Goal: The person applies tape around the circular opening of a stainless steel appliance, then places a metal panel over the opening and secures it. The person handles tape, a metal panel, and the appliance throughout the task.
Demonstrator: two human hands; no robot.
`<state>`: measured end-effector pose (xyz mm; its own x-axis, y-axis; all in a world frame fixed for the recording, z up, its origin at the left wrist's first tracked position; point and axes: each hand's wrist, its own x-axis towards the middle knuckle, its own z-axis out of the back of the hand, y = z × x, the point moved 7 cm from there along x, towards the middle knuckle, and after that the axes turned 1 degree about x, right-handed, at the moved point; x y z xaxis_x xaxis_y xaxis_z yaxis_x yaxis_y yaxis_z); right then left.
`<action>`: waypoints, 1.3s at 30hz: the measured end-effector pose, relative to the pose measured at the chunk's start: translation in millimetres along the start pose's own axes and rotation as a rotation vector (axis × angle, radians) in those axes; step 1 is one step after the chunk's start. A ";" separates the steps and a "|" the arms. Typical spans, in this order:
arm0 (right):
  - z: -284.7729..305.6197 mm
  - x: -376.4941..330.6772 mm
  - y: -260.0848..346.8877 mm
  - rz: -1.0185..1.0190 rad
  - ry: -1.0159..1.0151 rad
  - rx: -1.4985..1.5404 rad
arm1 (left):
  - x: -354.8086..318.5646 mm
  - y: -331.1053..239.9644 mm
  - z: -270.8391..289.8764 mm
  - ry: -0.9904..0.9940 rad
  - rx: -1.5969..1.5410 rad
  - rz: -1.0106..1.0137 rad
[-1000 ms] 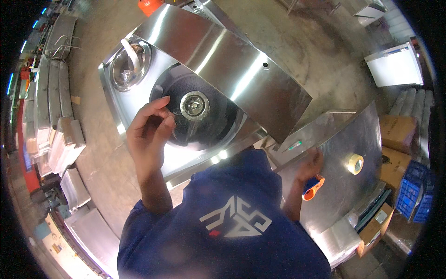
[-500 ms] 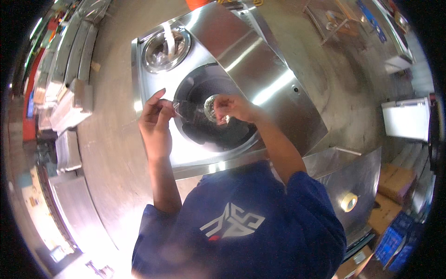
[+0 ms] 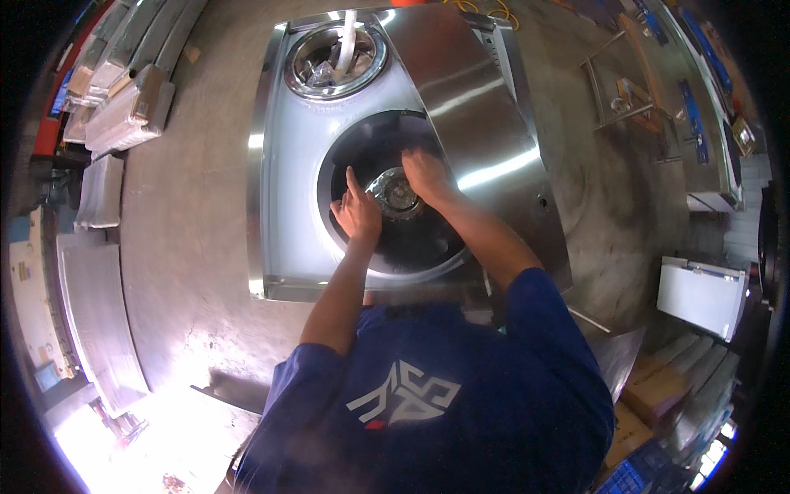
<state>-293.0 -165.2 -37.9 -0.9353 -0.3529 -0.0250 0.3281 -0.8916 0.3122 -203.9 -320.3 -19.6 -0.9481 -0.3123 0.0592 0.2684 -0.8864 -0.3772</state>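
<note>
A round black bowl [image 3: 370, 152] is set into the white top of a steel unit, with a shiny round metal piece [image 3: 399, 196] at its centre. Clear, glossy film-like material seems to lie at the metal piece's left edge. My left hand [image 3: 360, 216] is over the bowl beside that edge, index finger stretched out, other fingers bent, with no object plainly held. At the metal piece's upper right, my right hand [image 3: 425, 174] is closed, fingers curled down. Whatever its fingertips grip is hidden.
Behind the bowl, a smaller metal-rimmed basin [image 3: 303, 84] has a white pipe [image 3: 347, 41] over it and clear plastic inside. A wide steel panel [image 3: 469, 99] slants along the right side. Wrapped panels [image 3: 123, 107] are stacked at left; cardboard boxes [image 3: 654, 387] stand at lower right.
My left hand has moved right and down, from the bowl's left rim to beside the centre piece, and its index finger is now extended. My right hand has shifted slightly up and right.
</note>
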 end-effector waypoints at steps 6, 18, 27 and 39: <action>-33.8 18.1 -21.5 -0.024 0.091 -0.046 | 11.2 -2.4 -26.9 0.045 0.192 -0.088; -60.9 28.9 -19.6 -0.013 0.239 0.028 | 19.3 -10.5 -59.8 0.181 0.474 -0.422; -55.2 29.1 -20.1 0.001 0.190 -0.022 | 24.7 -11.1 -73.3 0.322 0.568 -0.459; -65.4 -6.1 6.2 0.095 0.178 0.022 | -7.5 -9.9 -124.4 0.705 0.223 -0.420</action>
<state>-276.6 -187.1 -97.9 -0.8614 -0.4817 -0.1610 0.4092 -0.8460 0.3419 -220.7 -266.6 -131.3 -0.8411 0.2781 -0.4639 -0.1726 -0.9509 -0.2571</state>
